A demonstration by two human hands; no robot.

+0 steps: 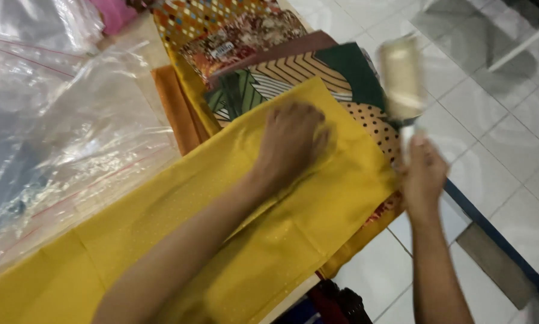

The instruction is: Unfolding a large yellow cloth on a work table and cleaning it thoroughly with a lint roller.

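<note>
My left hand [293, 141] presses flat on a long mustard-yellow cloth [221, 240] spread across the table, fingers slightly curled on the fabric. To the right, past the table's edge, my right hand [424, 177] grips the white handle of a lint roller [401, 78], held upright with its pale roll blurred above the hand. The roller is off the cloth, over the edge of a dotted fabric.
Folded patterned fabrics [263, 54] are stacked beyond the yellow cloth, with an orange cloth [176, 108] beside them. Clear plastic bags [59, 132] lie at the left. White floor tiles [497, 138] show at the right beside the table's dark edge [491, 231].
</note>
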